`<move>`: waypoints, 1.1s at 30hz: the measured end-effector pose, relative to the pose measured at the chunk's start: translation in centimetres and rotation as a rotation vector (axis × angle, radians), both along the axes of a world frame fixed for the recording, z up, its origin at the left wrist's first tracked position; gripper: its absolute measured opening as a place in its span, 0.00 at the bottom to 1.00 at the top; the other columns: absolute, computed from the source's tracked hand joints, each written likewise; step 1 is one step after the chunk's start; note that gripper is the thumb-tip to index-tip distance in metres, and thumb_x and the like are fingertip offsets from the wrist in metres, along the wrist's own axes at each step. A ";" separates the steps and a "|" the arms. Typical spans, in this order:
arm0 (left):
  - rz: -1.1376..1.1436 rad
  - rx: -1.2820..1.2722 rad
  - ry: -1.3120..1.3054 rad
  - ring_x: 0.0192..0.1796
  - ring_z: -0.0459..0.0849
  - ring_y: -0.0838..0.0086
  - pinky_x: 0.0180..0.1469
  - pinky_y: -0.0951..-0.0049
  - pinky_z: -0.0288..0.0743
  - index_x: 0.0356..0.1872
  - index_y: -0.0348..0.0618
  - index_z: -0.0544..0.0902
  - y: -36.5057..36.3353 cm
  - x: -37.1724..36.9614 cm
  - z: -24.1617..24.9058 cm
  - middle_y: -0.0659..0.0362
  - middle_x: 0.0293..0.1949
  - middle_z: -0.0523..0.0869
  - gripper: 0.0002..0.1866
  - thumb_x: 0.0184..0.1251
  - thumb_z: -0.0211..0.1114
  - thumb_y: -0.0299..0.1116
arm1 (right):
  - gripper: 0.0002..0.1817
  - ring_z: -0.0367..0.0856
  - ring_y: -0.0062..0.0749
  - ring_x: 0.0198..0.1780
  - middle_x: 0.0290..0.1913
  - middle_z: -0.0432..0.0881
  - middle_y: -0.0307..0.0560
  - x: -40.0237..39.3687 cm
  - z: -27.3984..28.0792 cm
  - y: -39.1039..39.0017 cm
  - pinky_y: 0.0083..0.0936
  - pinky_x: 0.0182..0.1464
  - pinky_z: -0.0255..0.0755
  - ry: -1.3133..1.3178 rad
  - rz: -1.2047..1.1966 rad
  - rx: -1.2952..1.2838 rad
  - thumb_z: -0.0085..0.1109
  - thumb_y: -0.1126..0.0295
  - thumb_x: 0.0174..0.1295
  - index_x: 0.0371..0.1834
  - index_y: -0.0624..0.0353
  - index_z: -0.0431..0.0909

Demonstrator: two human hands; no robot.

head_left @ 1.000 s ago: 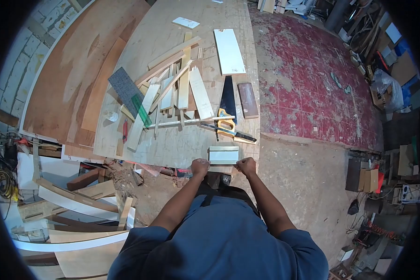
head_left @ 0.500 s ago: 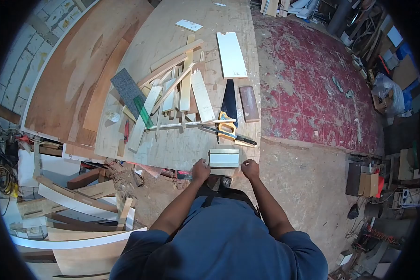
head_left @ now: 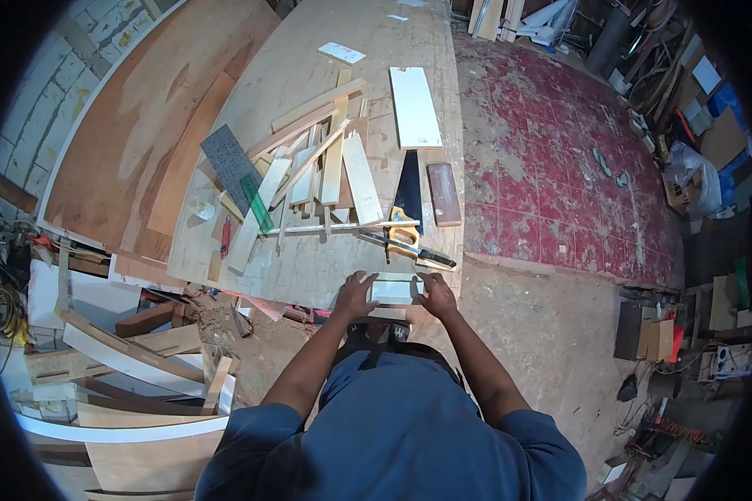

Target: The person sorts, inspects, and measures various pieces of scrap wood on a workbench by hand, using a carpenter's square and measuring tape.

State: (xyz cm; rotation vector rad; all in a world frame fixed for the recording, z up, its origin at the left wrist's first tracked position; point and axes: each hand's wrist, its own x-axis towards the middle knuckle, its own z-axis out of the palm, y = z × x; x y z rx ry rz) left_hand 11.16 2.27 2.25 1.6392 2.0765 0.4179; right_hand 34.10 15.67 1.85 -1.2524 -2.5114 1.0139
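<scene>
A small white box-like wooden piece [head_left: 394, 290] sits at the near edge of the workbench, with a pale lengthwise strip along its top. My left hand [head_left: 357, 295] grips its left end, fingers over the far side. At the opposite end, my right hand [head_left: 437, 295] is closed round the piece in the same way. Just beyond lie a handsaw [head_left: 406, 237] with a yellow handle and dark blade, and a slim black-handled tool [head_left: 437, 257]. The underside of the piece is hidden.
On the workbench [head_left: 309, 267] lie a pile of wood strips [head_left: 334, 163], a white board [head_left: 415, 107], a brown block [head_left: 444, 194], a green translucent strip [head_left: 256, 203] and a red-handled tool [head_left: 226, 237]. Offcuts [head_left: 134, 351] crowd the floor at left.
Both hands have moved from beside the white piece onto its two ends and now hold it. The camera view has shifted slightly.
</scene>
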 end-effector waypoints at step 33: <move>0.273 -0.091 0.054 0.71 0.62 0.50 0.69 0.52 0.60 0.61 0.42 0.74 -6.8 -6.3 -3.7 0.44 0.69 0.64 0.31 0.56 0.67 0.43 | 0.15 0.81 0.56 0.33 0.28 0.81 0.60 -5.0 1.3 2.2 0.47 0.37 0.74 0.057 0.059 0.061 0.57 0.58 0.62 0.28 0.61 0.77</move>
